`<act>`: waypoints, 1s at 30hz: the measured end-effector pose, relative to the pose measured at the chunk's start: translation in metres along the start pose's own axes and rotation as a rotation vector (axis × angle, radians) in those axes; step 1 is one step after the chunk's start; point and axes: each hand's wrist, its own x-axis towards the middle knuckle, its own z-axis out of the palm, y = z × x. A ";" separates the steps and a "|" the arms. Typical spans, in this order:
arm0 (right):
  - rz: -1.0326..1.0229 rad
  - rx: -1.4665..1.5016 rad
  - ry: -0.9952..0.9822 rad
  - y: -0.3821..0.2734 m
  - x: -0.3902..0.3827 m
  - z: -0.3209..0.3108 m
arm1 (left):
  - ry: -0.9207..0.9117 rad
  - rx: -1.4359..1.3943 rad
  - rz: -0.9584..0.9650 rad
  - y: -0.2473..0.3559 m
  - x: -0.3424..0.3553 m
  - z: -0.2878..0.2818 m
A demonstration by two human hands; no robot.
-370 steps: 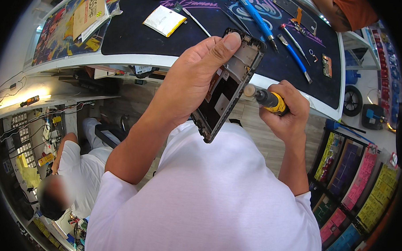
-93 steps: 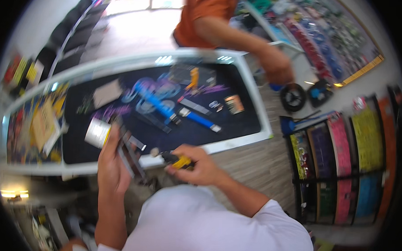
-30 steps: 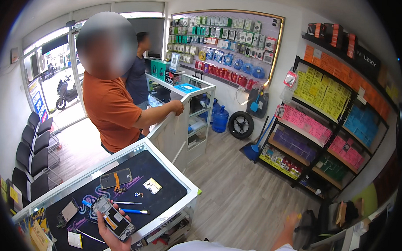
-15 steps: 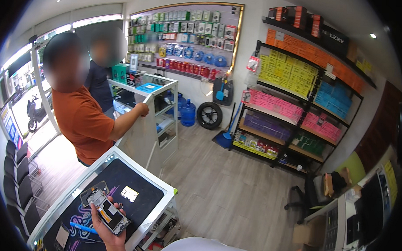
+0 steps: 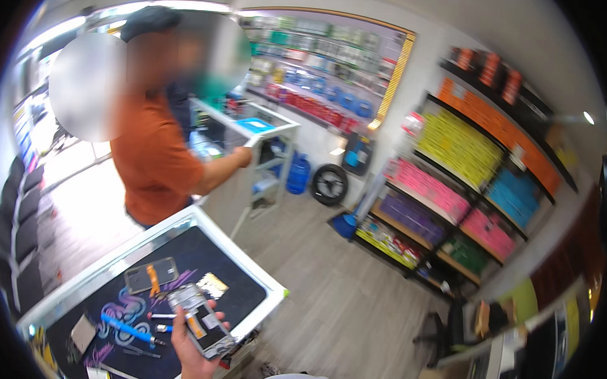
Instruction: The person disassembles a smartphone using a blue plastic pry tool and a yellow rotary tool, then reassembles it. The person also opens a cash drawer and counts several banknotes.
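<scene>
My left hand (image 5: 194,349) holds an opened smartphone (image 5: 204,323) above the counter's mat, thumb on one long side and fingertips on the other. Its inside faces up, with silvery parts, a dark area and an orange strip. Past it lies a dark phone-shaped panel (image 5: 160,275) with an orange ribbon (image 5: 153,279) across it. A shiny, pale small plate (image 5: 213,285) rests beyond the fingers. Left of the hand are a blue pen-like tool (image 5: 128,327) and a brownish flat piece (image 5: 82,335). My right hand cannot be made out.
The dark mat (image 5: 211,250) covers a white-framed counter. A person in an orange shirt (image 5: 154,161) stands across it, one hand at a second display counter (image 5: 269,131). Shelves of coloured boxes (image 5: 459,148), a wheel (image 5: 329,185) and an office chair (image 5: 456,328) are to the right.
The view has swung, shifting the room rightward. My left hand still holds the phone, now clear of the panel and blue tool. The person in orange has turned their head.
</scene>
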 end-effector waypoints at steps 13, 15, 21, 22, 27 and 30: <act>0.121 -0.294 -0.681 0.045 0.093 0.205 | -0.062 0.066 0.087 -0.126 0.079 0.046; 0.086 -0.370 -0.751 0.034 0.127 0.229 | -0.036 0.056 0.147 -0.175 0.106 0.071; -0.048 -0.639 -0.928 -0.058 0.208 0.376 | -0.006 0.062 0.105 -0.291 0.196 0.142; -0.062 -0.650 -0.959 -0.077 0.217 0.408 | -0.001 0.061 0.101 -0.305 0.212 0.149; -0.163 -0.714 -1.136 -0.154 0.246 0.554 | -0.041 0.032 0.100 -0.348 0.286 0.162; -0.189 -0.720 -1.206 -0.173 0.258 0.622 | 0.023 0.077 0.109 -0.370 0.341 0.165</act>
